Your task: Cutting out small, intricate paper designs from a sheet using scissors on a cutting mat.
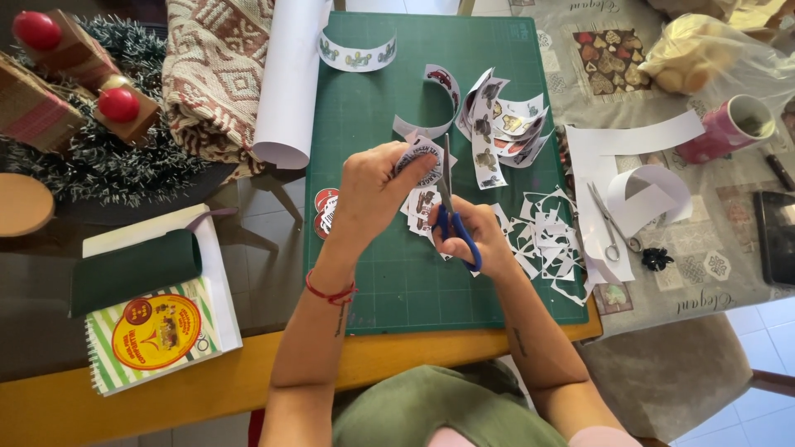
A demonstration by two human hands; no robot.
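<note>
The left hand (377, 186) pinches a small round paper sticker (411, 157) between thumb and fingers. The sticker sits right at the fingertips, up against the blades. The right hand (480, 236) is closed around the blue handles of the scissors (451, 211). The thin metal blades point up, away from the person, and touch the edge of the sticker. I cannot tell how wide the blades are open.

Under both hands lies a flat green cutting mat (373, 281) with a grid of fine lines. Just to the right of the right hand is a heap of jagged white paper scraps (542, 240). Above the blades are curly strips of picture stickers (501, 120). Further right lie small silver scissors (609, 223). Left of the left hand is a smooth white paper roll (290, 83).
</note>
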